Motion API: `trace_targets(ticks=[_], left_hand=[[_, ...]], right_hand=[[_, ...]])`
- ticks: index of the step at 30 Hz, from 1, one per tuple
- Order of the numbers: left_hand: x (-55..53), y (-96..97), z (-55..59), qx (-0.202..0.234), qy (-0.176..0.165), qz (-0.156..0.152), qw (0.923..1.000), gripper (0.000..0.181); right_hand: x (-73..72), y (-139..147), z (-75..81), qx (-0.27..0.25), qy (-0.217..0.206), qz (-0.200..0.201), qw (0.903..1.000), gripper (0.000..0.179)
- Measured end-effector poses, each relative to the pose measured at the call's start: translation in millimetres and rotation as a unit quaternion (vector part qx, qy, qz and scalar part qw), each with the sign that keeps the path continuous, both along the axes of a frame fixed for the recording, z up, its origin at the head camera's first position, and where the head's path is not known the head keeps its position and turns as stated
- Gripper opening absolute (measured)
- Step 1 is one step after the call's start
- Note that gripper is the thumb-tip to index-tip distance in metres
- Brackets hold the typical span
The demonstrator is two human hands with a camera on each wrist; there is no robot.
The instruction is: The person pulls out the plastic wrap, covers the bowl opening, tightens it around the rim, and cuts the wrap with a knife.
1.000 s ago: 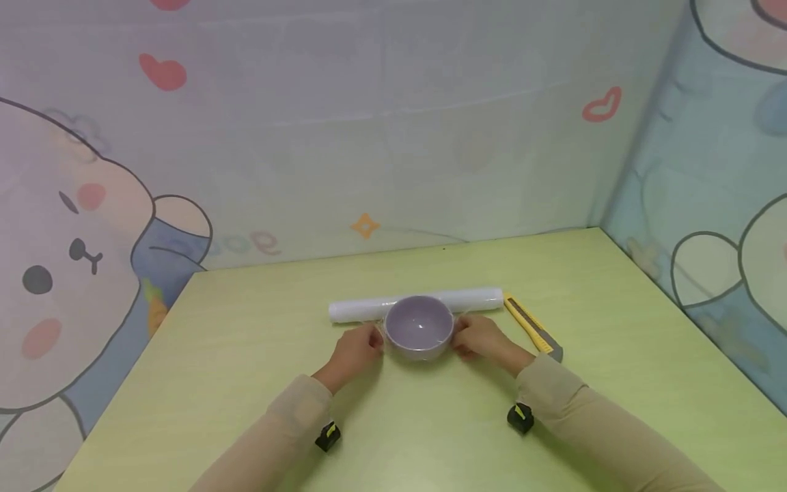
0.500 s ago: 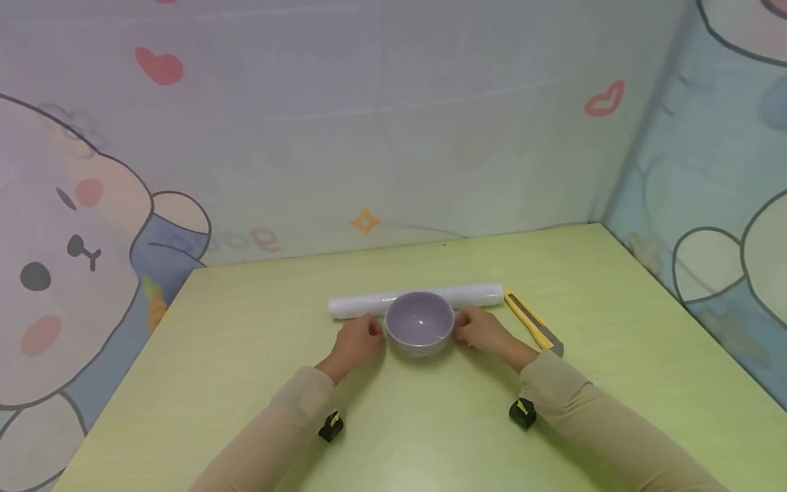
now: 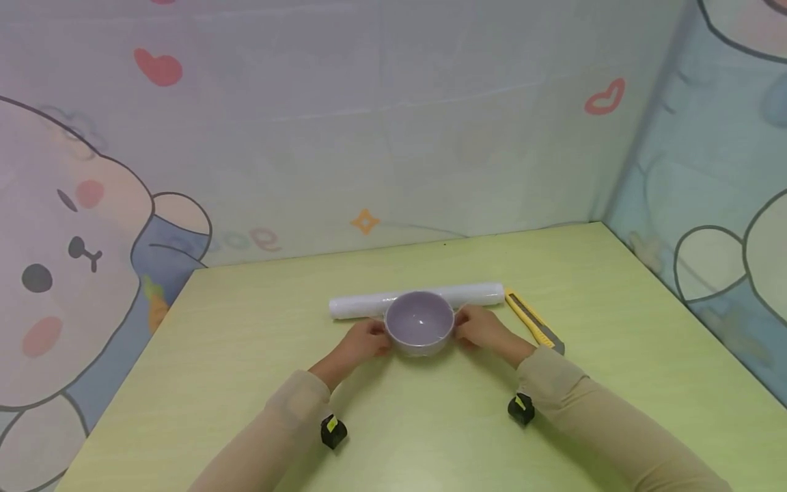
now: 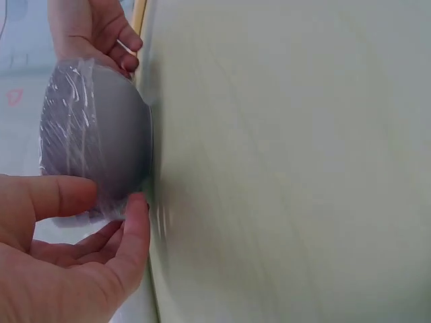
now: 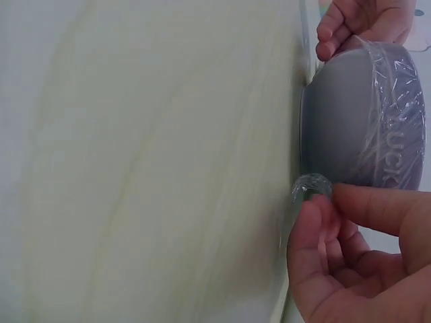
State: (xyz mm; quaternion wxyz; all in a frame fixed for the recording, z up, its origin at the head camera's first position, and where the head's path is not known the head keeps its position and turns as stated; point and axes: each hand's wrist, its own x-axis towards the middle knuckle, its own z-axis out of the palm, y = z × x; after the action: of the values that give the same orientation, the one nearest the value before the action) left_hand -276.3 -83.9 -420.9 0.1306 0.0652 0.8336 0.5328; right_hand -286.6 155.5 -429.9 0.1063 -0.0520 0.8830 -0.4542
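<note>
A purple bowl [image 3: 420, 321] stands upright on the table between the two hands, with clear cling film [image 4: 71, 121] stretched over its mouth and down its upper wall. At its left side the left hand [image 3: 361, 343] has the film's loose edge between thumb and fingers, thumb against the bowl's wall. On the opposite side, the right hand [image 3: 487, 333] pinches a gathered bit of film between thumb and forefinger, seen in the right wrist view beside the wall. Raised letters show through the film there.
Right behind the bowl lies a white roll of cling film [image 3: 473, 295], partly hidden by it. A yellow and grey utility knife [image 3: 531, 320] rests by the roll's right end. Printed cloth [image 3: 418, 150] hangs along the table's [image 3: 258, 335] back edge.
The left hand has shifted slightly toward the bowl, its fingers now closer under the rim. The right hand stays at its side, nearly still. The bowl, roll and knife have not moved.
</note>
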Motion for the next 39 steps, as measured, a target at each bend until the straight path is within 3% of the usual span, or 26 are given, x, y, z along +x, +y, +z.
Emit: trace_targets(ticks=[4,6,8,9,12,18,22,28,31,35,39], left_hand=[[-4.7,-6.9,-11.8,0.041,0.007,-0.045,0.9981,0.029],[-2.4,-7.5,-10.8,0.054,0.004,-0.057,0.9969,0.03],[-0.2,-6.0,-9.0,0.055,-0.002,-0.058,0.9968,0.031],[3.9,-3.2,-3.8,0.046,-0.011,-0.044,0.9979,0.034],[7.1,-0.1,-1.7,0.04,-0.013,-0.028,0.9987,0.037],[8.3,3.5,1.1,0.031,-0.034,-0.005,0.9989,0.04],[7.2,6.0,0.5,0.033,-0.047,-0.021,0.9981,0.043],[12.7,12.1,-0.2,0.049,-0.059,-0.053,0.9957,0.062],[14.2,15.8,-0.3,0.057,-0.056,-0.057,0.9952,0.069],[13.0,19.9,-2.5,0.063,-0.033,-0.067,0.9952,0.08],[13.1,22.1,-4.2,0.061,0.01,-0.076,0.9952,0.085]], right_hand=[[1.1,-4.4,-2.1,-0.054,-0.037,-0.012,0.9978,0.017],[2.5,-6.5,-3.1,-0.09,-0.057,-0.018,0.9942,0.018],[4.0,-7.6,-3.4,-0.124,-0.073,-0.02,0.9894,0.018],[4.7,-7.8,-3.4,-0.137,-0.078,-0.021,0.9872,0.018],[6.1,-8.2,-3.2,-0.162,-0.089,-0.025,0.9824,0.017],[7.5,-9.1,-4.5,-0.204,-0.107,-0.059,0.9715,0.019],[11.0,-12.1,-2.9,-0.212,-0.108,-0.074,0.9684,0.027],[23.1,-14.6,6.7,-0.174,-0.083,-0.063,0.9793,0.034],[29.1,-14.9,11.6,-0.2,-0.097,-0.064,0.9728,0.025],[34.1,-14.9,14.6,-0.238,-0.118,-0.069,0.9617,0.013],[35.6,-14.6,14.5,-0.225,-0.111,-0.05,0.9666,0.019]])
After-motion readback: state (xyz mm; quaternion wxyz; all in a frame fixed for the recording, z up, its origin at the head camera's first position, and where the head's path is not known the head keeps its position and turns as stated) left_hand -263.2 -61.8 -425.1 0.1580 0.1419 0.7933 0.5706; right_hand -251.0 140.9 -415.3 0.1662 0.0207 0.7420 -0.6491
